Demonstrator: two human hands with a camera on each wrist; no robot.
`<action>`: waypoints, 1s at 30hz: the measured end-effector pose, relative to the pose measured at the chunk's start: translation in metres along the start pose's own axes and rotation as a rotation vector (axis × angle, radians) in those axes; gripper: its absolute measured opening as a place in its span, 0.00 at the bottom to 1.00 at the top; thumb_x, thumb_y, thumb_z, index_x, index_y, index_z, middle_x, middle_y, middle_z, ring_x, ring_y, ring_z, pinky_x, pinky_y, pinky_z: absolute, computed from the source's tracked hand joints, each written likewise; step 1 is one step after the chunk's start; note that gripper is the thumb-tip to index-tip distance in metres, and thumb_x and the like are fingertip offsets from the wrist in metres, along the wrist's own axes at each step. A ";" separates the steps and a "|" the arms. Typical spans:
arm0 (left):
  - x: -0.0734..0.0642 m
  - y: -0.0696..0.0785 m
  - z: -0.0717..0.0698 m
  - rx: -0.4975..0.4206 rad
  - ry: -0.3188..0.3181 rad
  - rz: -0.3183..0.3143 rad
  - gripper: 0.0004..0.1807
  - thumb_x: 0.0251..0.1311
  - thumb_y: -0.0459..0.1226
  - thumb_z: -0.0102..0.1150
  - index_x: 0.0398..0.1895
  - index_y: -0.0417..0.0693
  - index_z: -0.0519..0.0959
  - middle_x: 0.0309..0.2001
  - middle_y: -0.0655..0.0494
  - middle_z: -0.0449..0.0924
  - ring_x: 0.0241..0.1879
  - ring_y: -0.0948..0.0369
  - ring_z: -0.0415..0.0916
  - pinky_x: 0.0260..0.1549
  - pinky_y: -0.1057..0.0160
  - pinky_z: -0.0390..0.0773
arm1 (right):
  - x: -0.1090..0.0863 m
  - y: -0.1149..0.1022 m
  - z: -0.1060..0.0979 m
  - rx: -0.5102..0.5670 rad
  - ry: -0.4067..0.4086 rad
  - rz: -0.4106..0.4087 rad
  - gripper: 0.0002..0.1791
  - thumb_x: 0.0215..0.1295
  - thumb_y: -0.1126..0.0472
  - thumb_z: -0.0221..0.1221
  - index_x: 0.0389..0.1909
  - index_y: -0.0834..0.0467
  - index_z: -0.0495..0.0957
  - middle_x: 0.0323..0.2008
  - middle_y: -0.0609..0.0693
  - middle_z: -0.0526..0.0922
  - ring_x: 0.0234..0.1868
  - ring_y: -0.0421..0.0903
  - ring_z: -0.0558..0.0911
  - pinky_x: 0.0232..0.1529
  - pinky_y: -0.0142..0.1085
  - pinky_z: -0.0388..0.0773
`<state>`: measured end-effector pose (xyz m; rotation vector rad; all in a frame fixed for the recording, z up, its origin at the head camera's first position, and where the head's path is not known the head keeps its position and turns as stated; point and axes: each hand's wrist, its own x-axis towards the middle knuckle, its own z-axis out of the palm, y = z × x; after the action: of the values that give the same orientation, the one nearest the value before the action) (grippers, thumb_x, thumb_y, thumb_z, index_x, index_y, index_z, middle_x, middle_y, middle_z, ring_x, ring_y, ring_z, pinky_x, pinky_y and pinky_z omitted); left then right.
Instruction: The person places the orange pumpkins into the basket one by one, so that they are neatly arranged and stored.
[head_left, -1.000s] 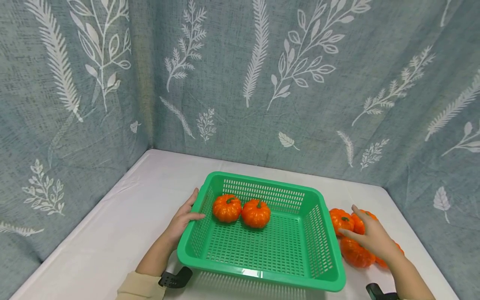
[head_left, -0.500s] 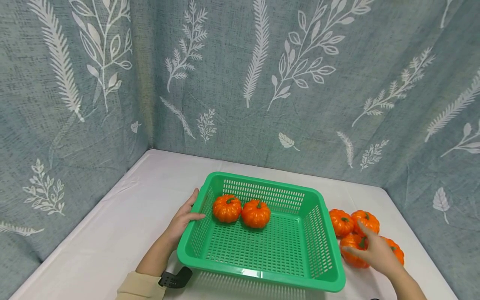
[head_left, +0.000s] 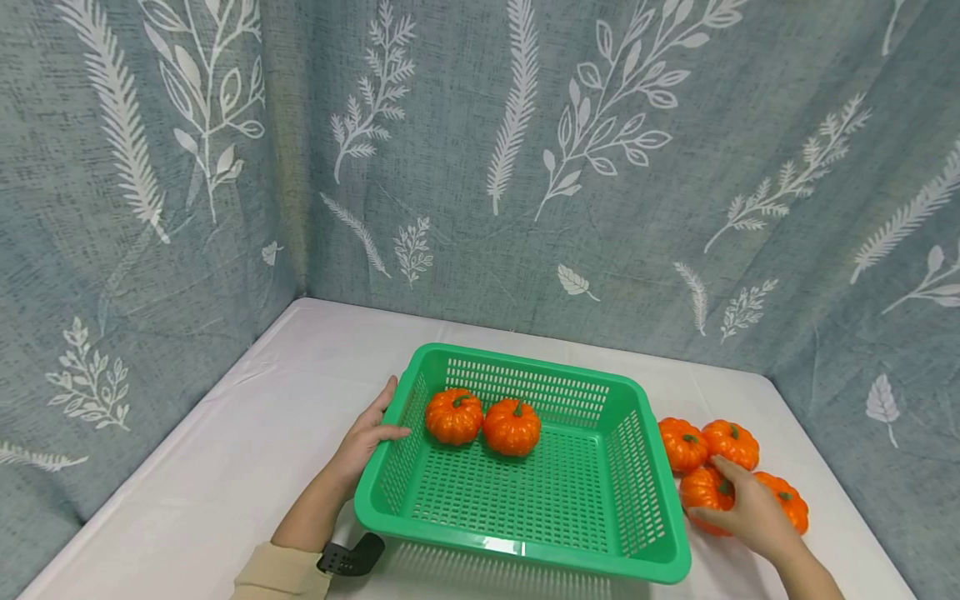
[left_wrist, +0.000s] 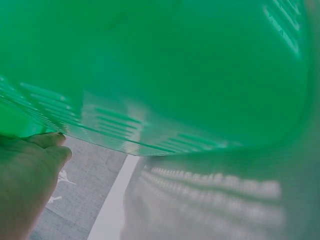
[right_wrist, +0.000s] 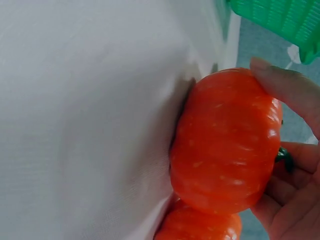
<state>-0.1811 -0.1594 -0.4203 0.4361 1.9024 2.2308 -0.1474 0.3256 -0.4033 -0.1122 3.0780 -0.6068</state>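
A green plastic basket (head_left: 517, 500) with slotted walls stands in the middle of the head view. Two small orange pumpkins (head_left: 454, 417) sit inside it, side by side at its left. My left hand (head_left: 366, 435) grips the basket's left rim, thumb over the edge and fingers along the outside wall. At the right, my right hand (head_left: 750, 510) holds the nearest loose pumpkin (right_wrist: 225, 142) from above, thumb on one side and fingers round the other. Its green stem (right_wrist: 285, 159) points toward the palm. In the left wrist view, the basket wall (left_wrist: 175, 65) fills most of the picture.
Several other orange pumpkins cluster right of the basket: one by its wall (head_left: 682, 445), one behind (head_left: 731, 445) and one at the right (head_left: 783, 500). A white cloth (head_left: 247, 433) covers the table. Patterned blue-grey curtains (head_left: 465, 167) close off its back and sides.
My right hand has come down and toward me from above the pumpkins, onto the nearest one. The left hand and the basket have stayed in place.
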 end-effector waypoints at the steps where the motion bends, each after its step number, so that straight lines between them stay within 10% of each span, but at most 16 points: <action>1: 0.000 0.000 0.000 0.001 -0.002 0.001 0.44 0.59 0.26 0.39 0.71 0.47 0.25 0.72 0.53 0.22 0.71 0.51 0.30 0.63 0.56 0.51 | 0.000 0.000 0.000 -0.003 -0.002 0.002 0.53 0.41 0.46 0.70 0.59 0.77 0.60 0.58 0.76 0.62 0.56 0.71 0.65 0.53 0.62 0.64; 30: 0.000 -0.001 -0.001 -0.013 -0.008 0.003 0.44 0.59 0.26 0.40 0.71 0.47 0.25 0.72 0.54 0.22 0.71 0.51 0.29 0.63 0.56 0.51 | -0.002 -0.001 -0.001 -0.015 -0.012 0.001 0.50 0.34 0.51 0.74 0.54 0.77 0.64 0.51 0.73 0.70 0.50 0.66 0.70 0.50 0.60 0.68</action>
<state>-0.1817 -0.1596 -0.4218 0.4458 1.8833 2.2385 -0.1456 0.3249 -0.4016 -0.1142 3.0711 -0.5803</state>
